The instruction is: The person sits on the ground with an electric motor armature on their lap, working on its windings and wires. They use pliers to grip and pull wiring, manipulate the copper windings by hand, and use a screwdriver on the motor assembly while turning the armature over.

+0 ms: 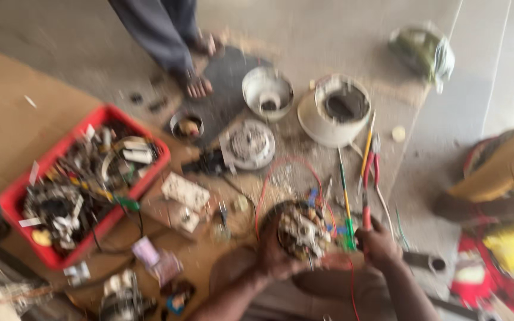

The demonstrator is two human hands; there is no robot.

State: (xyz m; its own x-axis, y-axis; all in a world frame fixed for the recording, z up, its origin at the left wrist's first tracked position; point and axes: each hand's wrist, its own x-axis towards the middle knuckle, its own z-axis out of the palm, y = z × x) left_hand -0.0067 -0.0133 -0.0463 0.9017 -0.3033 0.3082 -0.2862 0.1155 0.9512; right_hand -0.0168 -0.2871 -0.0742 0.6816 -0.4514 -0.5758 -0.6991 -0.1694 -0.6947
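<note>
**Motor held in both hands**

Left of the grip sits a red tray (pixel 19 196) of parts. The motor (pixel 301 230), cupped in the clenched left hand (pixel 272 249), looks heavy and rigid; its thin wires seem fragile. The right hand (pixel 379 244) grasps red-handled pliers (pixel 369 184).

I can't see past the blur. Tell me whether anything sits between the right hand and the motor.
Nothing visible does. The right hand is right beside the motor, which the left hand holds from the other side. The red-handled pliers are in the right hand, above the motor, not between them.
</note>
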